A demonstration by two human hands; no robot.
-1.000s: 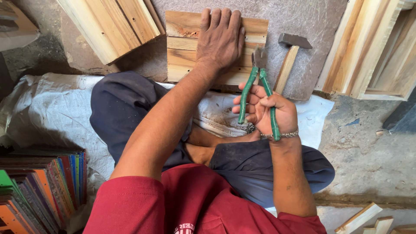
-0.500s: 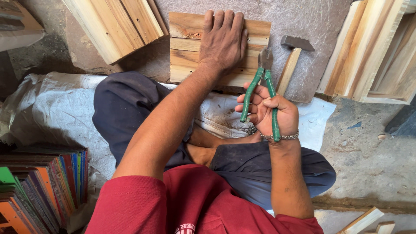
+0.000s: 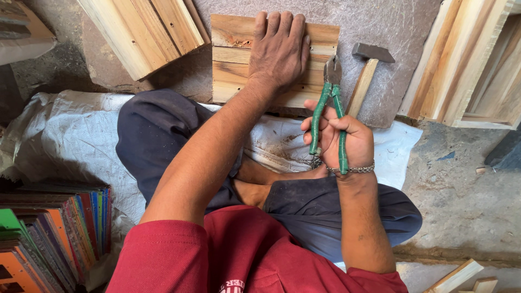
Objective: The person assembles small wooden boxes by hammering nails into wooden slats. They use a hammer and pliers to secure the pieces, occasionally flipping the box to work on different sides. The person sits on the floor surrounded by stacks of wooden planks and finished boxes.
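Step in hand: I judge I am bracing the wooden panel (image 3: 239,59) and bringing the pliers (image 3: 329,108) to its right edge.
Left hand: my left hand (image 3: 278,49) lies flat, fingers together, palm down on the far right part of the panel; it presses, it grips nothing.
Right hand: my right hand (image 3: 347,142) is clamped round the two green handles, which stand a little apart; the steel nose points away from me, at the panel's right edge.
Panel: slatted boards on the grey stone floor (image 3: 391,21), just beyond my crossed legs.
Hammer: the hammer (image 3: 367,73) lies just right of the pliers, head far, wooden handle toward me, untouched.
Next move: I think it calls for setting the nose squarely on whatever it must grip; I cannot tell what that is.
Containers: the open wooden frame (image 3: 467,70) at far right shows nothing inside that I can make out.
Near left: a stack of coloured boards (image 3: 49,233) stands on edge.
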